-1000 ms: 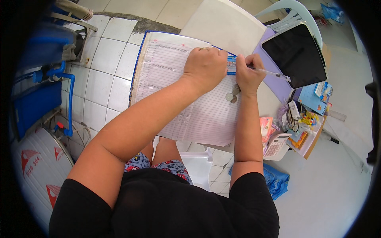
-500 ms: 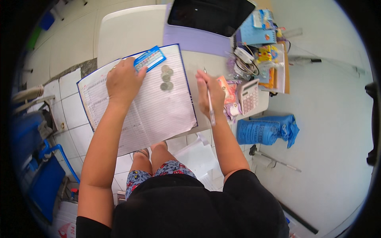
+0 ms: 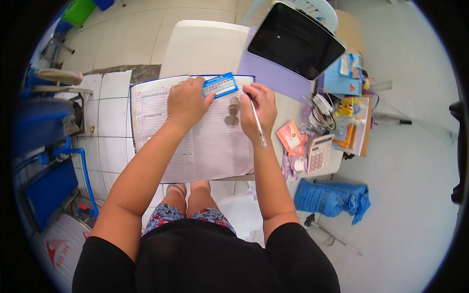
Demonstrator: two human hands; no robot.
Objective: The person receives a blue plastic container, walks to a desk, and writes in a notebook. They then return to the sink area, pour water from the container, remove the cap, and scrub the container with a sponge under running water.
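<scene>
A lined notebook (image 3: 215,156) with handwriting down its left page lies spread on the table. My left hand (image 3: 187,102) rests on its upper part, fingers and thumb around the left end of a flat blue-and-white card (image 3: 221,86) with rows of small marks. Just right of the card, several coins (image 3: 233,111) sit in a small cluster on the right page. Beside those coins is my right hand (image 3: 260,110), over the page's right edge. It is closed on a clear-barrelled pen (image 3: 258,122), whose rear end points back toward my wrist.
Right of the notebook are orange and purple banknotes (image 3: 290,138) and a pink calculator (image 3: 320,152). Farther back stand a dark-screened tablet (image 3: 295,41), a white charger with cable (image 3: 322,105) and a blue spiral notebook (image 3: 344,78). A blue sack (image 3: 320,198) lies on the floor.
My right hand, with the pen, has come left from beside the notebook to its right edge by the coins. The whole view has shifted and turned. My left hand stays at the card.
</scene>
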